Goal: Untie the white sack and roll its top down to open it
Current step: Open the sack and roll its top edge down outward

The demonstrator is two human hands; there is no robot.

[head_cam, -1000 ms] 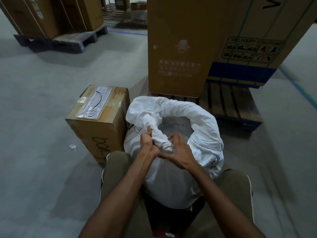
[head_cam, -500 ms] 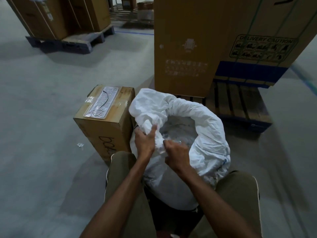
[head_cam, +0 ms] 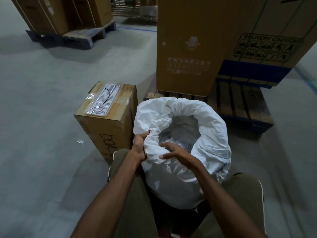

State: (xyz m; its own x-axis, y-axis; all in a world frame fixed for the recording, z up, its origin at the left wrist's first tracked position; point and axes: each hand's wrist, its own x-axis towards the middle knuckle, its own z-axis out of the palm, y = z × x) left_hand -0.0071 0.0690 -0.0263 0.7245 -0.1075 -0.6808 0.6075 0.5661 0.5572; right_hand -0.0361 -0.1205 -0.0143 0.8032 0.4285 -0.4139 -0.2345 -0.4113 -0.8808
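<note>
White sack (head_cam: 211, 134) stands on the floor (head_cam: 42, 117), its top rolled down into a thick rim and its mouth open under both hands. The left hand (head_cam: 139, 146) grips a bunch of the near-left rim. Just right of it, the right hand (head_cam: 175, 152) rests on the near rim, fingers spread. A cardboard box (head_cam: 106, 127) stands just left of the left hand.

1 white sack (head_cam: 212, 117), 2 hands (left hand (head_cam: 139, 145), right hand (head_cam: 175, 152)), 1 small box (head_cam: 106, 129) at 9 o'clock, 1 tray (head_cam: 103, 100), 2 big cartons at 12-1 (plain carton (head_cam: 188, 48), strapped carton (head_cam: 267, 28)), 2 pallets (near pallet (head_cam: 240, 103), far pallet (head_cam: 72, 38))
</note>
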